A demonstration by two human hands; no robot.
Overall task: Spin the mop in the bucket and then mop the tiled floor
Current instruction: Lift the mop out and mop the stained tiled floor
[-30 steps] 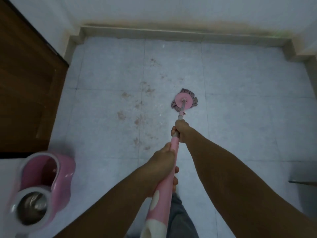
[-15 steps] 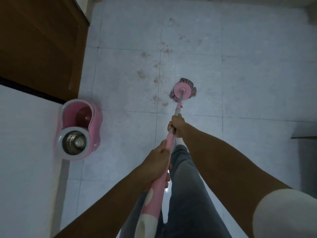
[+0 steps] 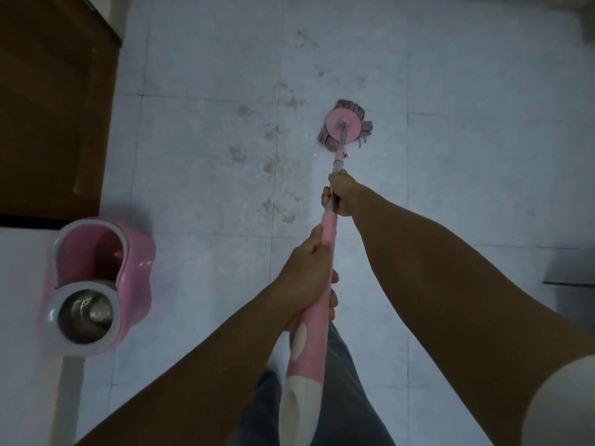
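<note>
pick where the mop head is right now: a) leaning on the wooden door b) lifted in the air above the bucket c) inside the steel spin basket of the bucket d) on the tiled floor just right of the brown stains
d: the mop head lies flat on the tiled floor just right of the brown stains, well away from the bucket, whose basket holds no mop.
</note>
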